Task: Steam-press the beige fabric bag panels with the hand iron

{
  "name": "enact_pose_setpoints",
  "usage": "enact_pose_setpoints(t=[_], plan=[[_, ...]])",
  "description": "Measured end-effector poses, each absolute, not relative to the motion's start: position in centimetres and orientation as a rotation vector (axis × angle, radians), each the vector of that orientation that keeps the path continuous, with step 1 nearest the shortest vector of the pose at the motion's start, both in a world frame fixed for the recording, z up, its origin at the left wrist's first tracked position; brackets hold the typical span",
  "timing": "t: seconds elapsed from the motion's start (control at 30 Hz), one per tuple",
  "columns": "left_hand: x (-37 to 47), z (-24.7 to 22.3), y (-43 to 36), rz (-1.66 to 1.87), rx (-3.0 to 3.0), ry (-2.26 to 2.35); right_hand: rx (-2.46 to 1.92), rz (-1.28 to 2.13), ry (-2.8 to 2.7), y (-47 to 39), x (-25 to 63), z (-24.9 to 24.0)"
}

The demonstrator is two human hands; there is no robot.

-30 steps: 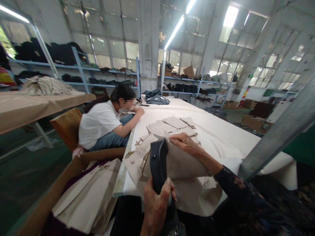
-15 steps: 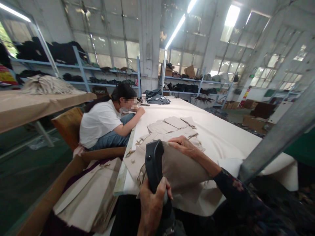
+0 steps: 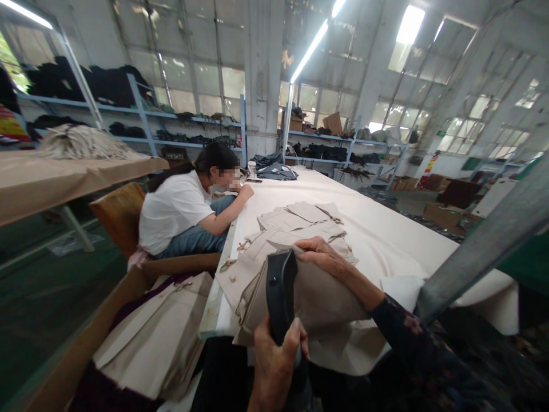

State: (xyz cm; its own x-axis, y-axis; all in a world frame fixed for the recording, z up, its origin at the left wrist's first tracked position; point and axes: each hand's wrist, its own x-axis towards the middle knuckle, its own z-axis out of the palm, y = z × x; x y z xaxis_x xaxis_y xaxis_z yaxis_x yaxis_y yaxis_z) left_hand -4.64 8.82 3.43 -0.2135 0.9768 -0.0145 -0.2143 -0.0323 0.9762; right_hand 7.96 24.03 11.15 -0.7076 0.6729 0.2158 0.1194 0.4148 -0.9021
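At the far left, from where I stood, a heap of pale, stringy strips (image 3: 86, 143) lay on a bench (image 3: 77, 186) covered in smooth tan sheeting. Next came a wooden chair (image 3: 119, 214) with a worn, grained back, and a seated person (image 3: 174, 214) in a soft white shirt and blue denim, one forearm on the tabletop edge. In front of them, a cardboard box (image 3: 81, 349) with stiff brown walls held stacked beige pieces (image 3: 154, 337), flat-faced and layered, over dark purple cloth (image 3: 96, 389).

At centre, the left hand (image 3: 274, 355) was wrapped around the black tool (image 3: 279, 286), a curved, smooth-shelled body with a small round stud. The tool stood nearly upright in front of the held beige cloth (image 3: 330, 292). Just right of the tool's top, the right hand (image 3: 319, 254) pinched the upper edge of that cloth, which hung in a broad, matte, rounded fold.

Beyond the hands, thin beige panels (image 3: 295, 220) were fanned and overlapped, with small twisted tabs at their edges, on the white, faintly rippled tabletop (image 3: 343, 197). Furthest right, a dark floral sleeve (image 3: 412, 326) covered the right forearm, near a slanted grey metal post (image 3: 484, 246).
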Motion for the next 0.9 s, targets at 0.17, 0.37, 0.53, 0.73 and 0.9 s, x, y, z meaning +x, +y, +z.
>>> enact_pose_setpoints(t=[0.17, 0.37, 0.53, 0.73, 0.9], plan=[[-4.9, 3.4, 8.9, 1.469, 0.975, 1.231, -0.733, 1.132, -2.174, 24.6, 7.9, 11.1], [-6.7, 3.4, 8.7, 1.565, 0.836, 1.311, -0.787, 0.955, -2.264, 24.9, 8.8, 11.1], [-7.5, 3.4, 8.0, 1.703, 0.737, 1.314, -0.924, 0.894, -1.897, 25.8, 9.7, 10.7], [-7.4, 3.2, 7.1, 1.716, 0.652, 1.295, -0.883, 0.896, -1.323, 26.5, 9.9, 12.8], [-7.9, 2.6, 7.2, 1.656, 0.680, 1.299, -1.131, 0.695, -1.341, 26.9, 11.1, 10.1]])
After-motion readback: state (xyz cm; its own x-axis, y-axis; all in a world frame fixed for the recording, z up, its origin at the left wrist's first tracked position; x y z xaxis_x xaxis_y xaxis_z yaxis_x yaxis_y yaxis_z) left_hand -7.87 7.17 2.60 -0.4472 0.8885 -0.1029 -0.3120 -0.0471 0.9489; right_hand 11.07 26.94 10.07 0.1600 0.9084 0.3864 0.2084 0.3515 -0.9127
